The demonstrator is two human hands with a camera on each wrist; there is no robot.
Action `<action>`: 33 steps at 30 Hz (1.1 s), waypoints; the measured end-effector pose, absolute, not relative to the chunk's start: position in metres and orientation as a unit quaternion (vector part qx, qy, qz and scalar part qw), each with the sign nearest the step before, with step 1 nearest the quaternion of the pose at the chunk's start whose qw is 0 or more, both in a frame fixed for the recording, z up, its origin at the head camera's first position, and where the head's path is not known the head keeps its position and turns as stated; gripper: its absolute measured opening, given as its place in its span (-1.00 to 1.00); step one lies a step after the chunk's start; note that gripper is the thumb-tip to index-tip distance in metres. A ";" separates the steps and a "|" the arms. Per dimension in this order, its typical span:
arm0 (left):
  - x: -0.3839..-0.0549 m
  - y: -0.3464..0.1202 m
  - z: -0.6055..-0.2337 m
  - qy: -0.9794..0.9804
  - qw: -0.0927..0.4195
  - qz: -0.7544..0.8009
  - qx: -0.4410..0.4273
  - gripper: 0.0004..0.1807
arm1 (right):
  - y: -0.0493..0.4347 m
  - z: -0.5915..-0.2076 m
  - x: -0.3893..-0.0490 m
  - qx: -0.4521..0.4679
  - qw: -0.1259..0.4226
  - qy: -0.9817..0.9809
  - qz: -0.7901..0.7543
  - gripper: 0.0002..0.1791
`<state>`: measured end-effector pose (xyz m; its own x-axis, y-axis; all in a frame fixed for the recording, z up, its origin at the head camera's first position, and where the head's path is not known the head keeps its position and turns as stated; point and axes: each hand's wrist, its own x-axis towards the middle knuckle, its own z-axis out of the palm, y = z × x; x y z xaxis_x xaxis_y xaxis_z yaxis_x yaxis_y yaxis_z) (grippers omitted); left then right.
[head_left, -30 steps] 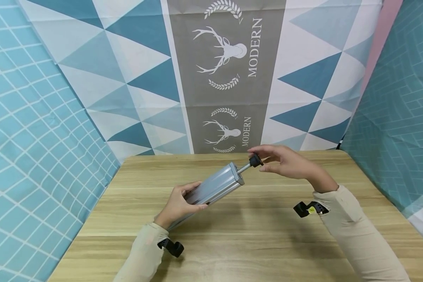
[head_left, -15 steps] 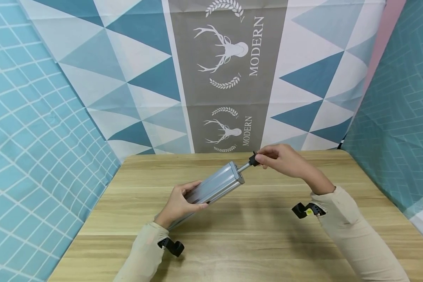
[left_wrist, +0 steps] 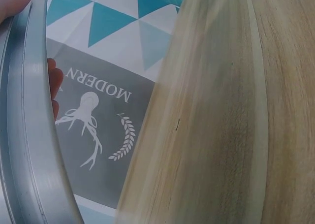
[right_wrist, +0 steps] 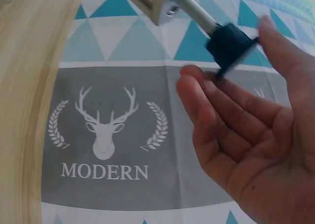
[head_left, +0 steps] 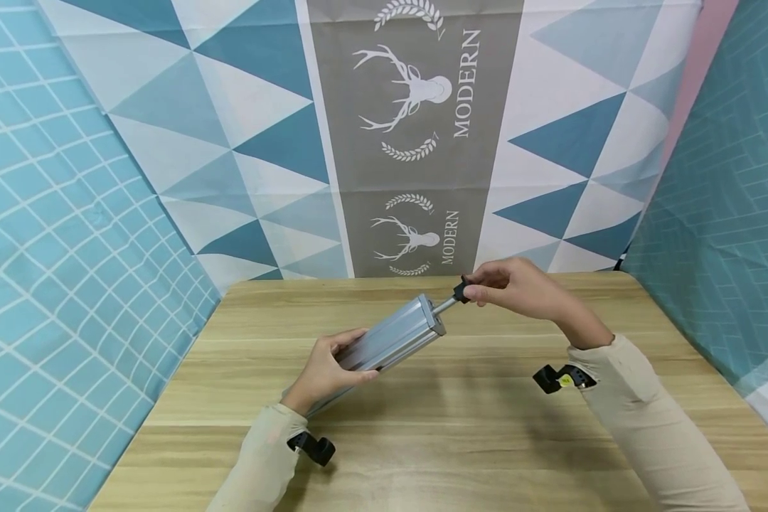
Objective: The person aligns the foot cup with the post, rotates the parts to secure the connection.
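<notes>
A silver aluminium leg (head_left: pixel 393 334) with grooved sides slants up to the right over the table in the head view. My left hand (head_left: pixel 326 370) grips its lower part, thumb along the near side and fingers over the far side. From the capped upper end sticks a threaded metal rod (right_wrist: pixel 194 10), which carries a black levelling foot (right_wrist: pixel 230 46) with a flared base. My right hand (head_left: pixel 515 288) pinches this foot between thumb and fingertips. In the left wrist view, the leg (left_wrist: pixel 34 106) fills the left side, with fingertips (left_wrist: pixel 55 81) showing behind it.
The wooden table (head_left: pixel 422 455) spreads beneath both hands. Behind it hangs a patterned cloth (head_left: pixel 416 142) with deer heads and triangles. Blue checked cloth (head_left: pixel 57 235) borders the left side, and teal cloth (head_left: pixel 723 235) the right. Both wrists wear black camera mounts (head_left: pixel 313 448).
My right hand's fingers, spread around the foot a second ago, have closed on it. The foot has turned a little. The left hand and the leg keep nearly the same place.
</notes>
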<state>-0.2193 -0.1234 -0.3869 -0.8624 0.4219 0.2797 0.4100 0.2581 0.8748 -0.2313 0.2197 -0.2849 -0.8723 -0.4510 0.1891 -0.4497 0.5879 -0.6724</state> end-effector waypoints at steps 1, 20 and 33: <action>-0.219 -0.123 -0.387 0.792 0.004 0.550 0.264 -0.32 | 0.218 -0.285 -0.231 -0.241 -0.002 0.895 -0.375 -0.69; -0.236 -0.129 -0.415 0.784 -0.011 0.559 0.270 -0.29 | 0.221 -0.286 -0.229 -0.263 0.018 0.883 -0.388 -0.50; -0.224 -0.125 -0.393 0.785 -0.004 0.558 0.271 -0.33 | 0.210 -0.288 -0.227 -0.195 -0.017 0.906 -0.375 -0.65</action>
